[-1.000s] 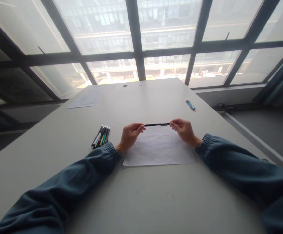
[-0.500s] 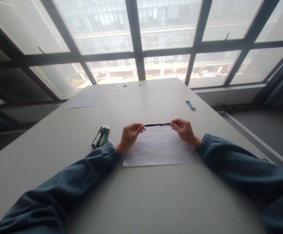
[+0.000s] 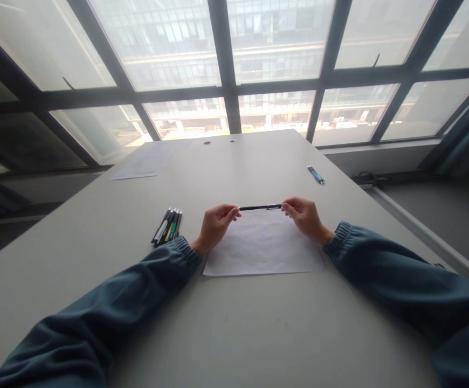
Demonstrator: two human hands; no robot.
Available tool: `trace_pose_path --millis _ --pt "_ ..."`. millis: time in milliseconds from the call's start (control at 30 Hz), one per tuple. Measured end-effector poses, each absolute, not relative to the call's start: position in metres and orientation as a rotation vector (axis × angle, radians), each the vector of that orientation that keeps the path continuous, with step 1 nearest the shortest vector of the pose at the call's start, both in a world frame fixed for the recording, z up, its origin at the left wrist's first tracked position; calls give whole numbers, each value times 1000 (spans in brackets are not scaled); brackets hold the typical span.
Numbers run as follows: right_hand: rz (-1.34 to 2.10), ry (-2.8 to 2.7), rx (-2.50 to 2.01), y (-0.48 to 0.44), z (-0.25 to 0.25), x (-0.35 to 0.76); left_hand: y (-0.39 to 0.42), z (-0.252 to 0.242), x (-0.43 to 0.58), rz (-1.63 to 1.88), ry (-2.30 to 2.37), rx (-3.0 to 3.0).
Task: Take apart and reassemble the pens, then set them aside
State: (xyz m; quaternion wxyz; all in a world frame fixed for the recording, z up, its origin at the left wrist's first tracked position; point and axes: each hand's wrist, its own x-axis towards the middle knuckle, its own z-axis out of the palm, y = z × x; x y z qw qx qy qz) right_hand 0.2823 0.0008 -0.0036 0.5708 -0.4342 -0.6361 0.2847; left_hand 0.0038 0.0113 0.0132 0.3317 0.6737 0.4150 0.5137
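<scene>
The person's left hand (image 3: 215, 225) and right hand (image 3: 305, 216) each pinch one end of a slim black pen (image 3: 259, 207) between thumb and fingers, holding it roughly level at the far edge of a white rectangular paper sheet (image 3: 264, 250) on the pale, smooth table (image 3: 226, 328). Beside the left forearm lies a row of mostly black pens (image 3: 167, 226), one with yellow and green markings. Slim blue-and-dark pens (image 3: 316, 174) lie beyond the right hand, near the table's right edge.

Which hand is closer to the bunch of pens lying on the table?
Left. The left hand is just right of the bunch of pens; the right hand is farther right, at the other end of the held pen.
</scene>
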Motion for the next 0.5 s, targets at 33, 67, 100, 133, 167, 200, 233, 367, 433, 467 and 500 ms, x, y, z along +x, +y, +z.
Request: trace_pose_path --millis 33,67,100,133,167,200,233,367,433,467,500 --pt "666 -1494 -1018 1 -4 282 11 13 4 1341 1084 1764" --pt "664 -1496 -1019 1 -4 282 11 13 4 1338 1086 1769" --pt "661 -1497 -1022 1 -4 282 11 14 4 1336 1088 1774" --pt "658 -1498 -1027 1 -4 282 10 14 4 1334 1089 1778" --pt "655 -1498 -1033 1 -4 282 10 14 4 1335 1090 1780" --pt "652 -1500 -1038 1 -4 282 10 14 4 1334 1090 1780" --pt "650 -1502 -1040 1 -4 282 10 14 4 1333 1088 1779" --pt "642 -1513 -1041 0 -2 282 11 14 4 1329 1086 1781" --pt "642 -1518 -1042 0 -2 282 11 14 3 1328 1086 1783" --pt "644 -1519 -1042 0 -3 282 11 14 3 1327 1086 1783" --pt "646 -1520 -1043 0 -3 282 11 14 3 1325 1085 1783"
